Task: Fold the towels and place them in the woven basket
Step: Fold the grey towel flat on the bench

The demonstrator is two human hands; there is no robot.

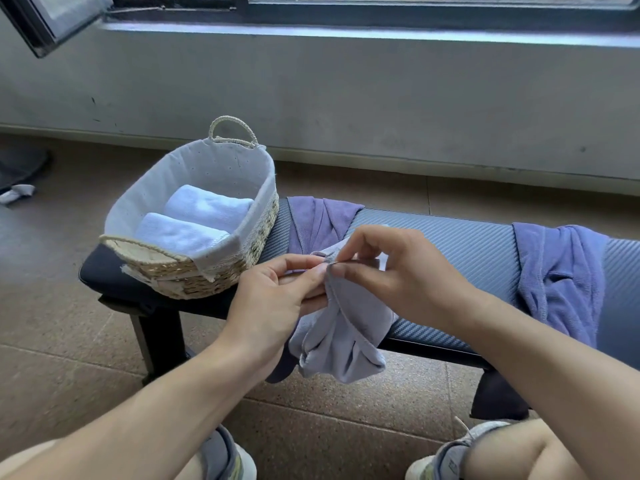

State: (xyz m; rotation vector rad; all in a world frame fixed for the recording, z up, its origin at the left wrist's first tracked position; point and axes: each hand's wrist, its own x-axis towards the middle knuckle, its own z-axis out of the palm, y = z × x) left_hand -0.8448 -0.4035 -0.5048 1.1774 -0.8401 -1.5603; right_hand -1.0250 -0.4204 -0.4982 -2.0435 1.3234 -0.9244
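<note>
Fingertips of our left hand [277, 296] and right hand [391, 271] pinch the lilac towel's [346, 334] top edge above the bench's [460, 244] near edge.

- A single head-worn view, looking forward and steeply down from above the person's own knees and shoes.
- It faces a padded bench [467, 244] set crosswise, with a wall and window [346, 8] beyond.
- Both forearms reach in from the bottom edge; the hands sit close, near centre.
- Wide-angle bending probably curves the edges, so far lines look bowed.
</note>
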